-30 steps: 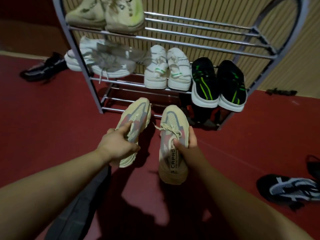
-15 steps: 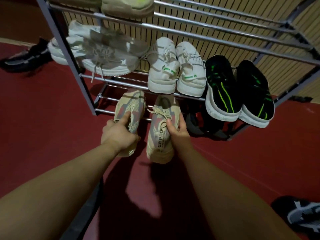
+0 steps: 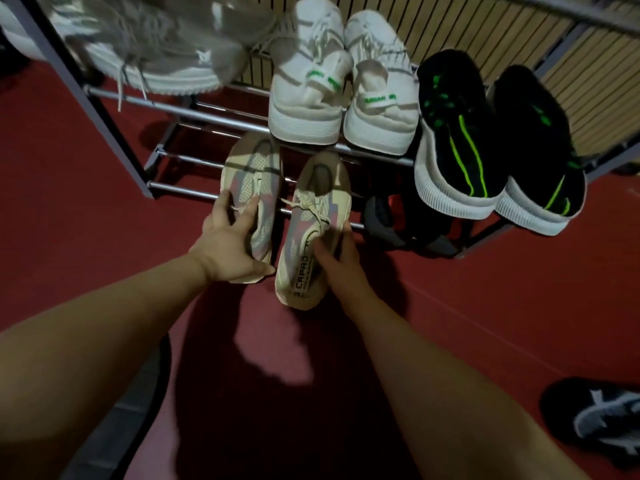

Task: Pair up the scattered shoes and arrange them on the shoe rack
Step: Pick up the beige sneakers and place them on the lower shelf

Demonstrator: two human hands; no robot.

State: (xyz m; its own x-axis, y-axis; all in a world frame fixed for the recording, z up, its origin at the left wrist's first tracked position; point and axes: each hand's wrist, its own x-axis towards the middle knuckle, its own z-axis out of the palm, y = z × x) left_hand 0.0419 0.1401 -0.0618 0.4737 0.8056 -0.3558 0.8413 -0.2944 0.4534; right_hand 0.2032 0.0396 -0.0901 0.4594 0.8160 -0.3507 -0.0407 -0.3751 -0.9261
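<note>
My left hand (image 3: 230,242) grips the left beige sneaker (image 3: 252,188) of a pair with grey and pink panels. My right hand (image 3: 337,258) grips the right beige sneaker (image 3: 313,220) at its heel side. Both toes lie over the bars of the lowest shelf of the metal shoe rack (image 3: 180,188), and the heels hang out over the red floor. On the shelf above stand a white pair with green lettering (image 3: 341,88), a black pair with green stripes (image 3: 491,147) and a grey-white pair (image 3: 162,46).
A loose black and grey sneaker (image 3: 599,417) lies on the red floor at the lower right. Dark shoes (image 3: 398,223) sit on the lowest shelf to the right of the beige pair. A slatted wall (image 3: 512,39) stands behind the rack.
Both hands have pushed the beige pair forward, so the toes now lie on the lowest shelf's bars. My head has come closer to the rack and lower.
</note>
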